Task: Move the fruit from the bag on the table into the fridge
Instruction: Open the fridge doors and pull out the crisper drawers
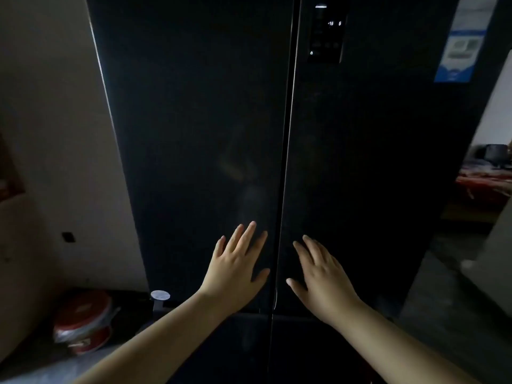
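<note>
Black gloss lies right before our hands. Our left hand [238, 270] is laid against the left door [194, 162] of the fridge [235, 79], fingers straight and fanned apart, thumb out toward the middle seam. Our right hand [322, 278] mirrors it on the right door [374, 162], fingers likewise spread. Neither hand grips anything, and the seam runs between the two thumbs. We cannot tell whether the palms press the surface or only graze it. Both upper doors are shut, their edges meeting in a thin line. Under our wrists a horizontal gap marks the lower doors [304, 345], also shut.

Low on our left, near the fridge's foot, sits a round red container [83, 322] partly wrapped in clear plastic, and a small white disc [160, 295] lies just beside the fridge's edge. A pale wall [55, 134] rises along that side.

Higher up, a control panel [327, 31] on the right door glows with "-19" and "5". A blue-and-white label [462, 42] sticks near the top right corner. Past the fridge's right side we glimpse something red [487, 187], too blurred to name.
</note>
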A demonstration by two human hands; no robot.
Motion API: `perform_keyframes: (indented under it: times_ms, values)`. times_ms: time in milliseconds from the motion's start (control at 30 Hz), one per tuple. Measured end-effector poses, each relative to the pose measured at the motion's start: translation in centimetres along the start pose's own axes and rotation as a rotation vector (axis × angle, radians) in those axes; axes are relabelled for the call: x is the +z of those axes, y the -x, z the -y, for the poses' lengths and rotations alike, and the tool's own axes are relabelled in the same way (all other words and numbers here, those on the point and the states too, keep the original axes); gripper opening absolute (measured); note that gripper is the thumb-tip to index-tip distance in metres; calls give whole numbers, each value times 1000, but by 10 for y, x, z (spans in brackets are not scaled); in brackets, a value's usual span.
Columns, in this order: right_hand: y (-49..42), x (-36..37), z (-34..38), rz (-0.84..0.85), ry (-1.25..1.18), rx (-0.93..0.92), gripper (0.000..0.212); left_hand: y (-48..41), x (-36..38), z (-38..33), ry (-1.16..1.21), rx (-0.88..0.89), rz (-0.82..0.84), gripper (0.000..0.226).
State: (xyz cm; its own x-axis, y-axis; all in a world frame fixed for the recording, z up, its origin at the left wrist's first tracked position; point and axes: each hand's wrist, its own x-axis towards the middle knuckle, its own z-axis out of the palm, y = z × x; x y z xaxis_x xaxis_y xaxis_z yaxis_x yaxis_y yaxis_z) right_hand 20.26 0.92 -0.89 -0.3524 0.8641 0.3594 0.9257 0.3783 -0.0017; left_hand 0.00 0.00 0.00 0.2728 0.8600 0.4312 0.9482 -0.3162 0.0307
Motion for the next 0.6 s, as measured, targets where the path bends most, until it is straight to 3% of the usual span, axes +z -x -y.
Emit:
perform_keyframes:
  times_ms: [300, 600]
  values:
    - [-88, 91, -16, -30, 63, 2, 80, -72, 92, 54, 20, 8, 91, 72]
    - [-93, 137, -40, -65, 58, -34, 78, -80, 156, 57, -59, -16, -7, 77]
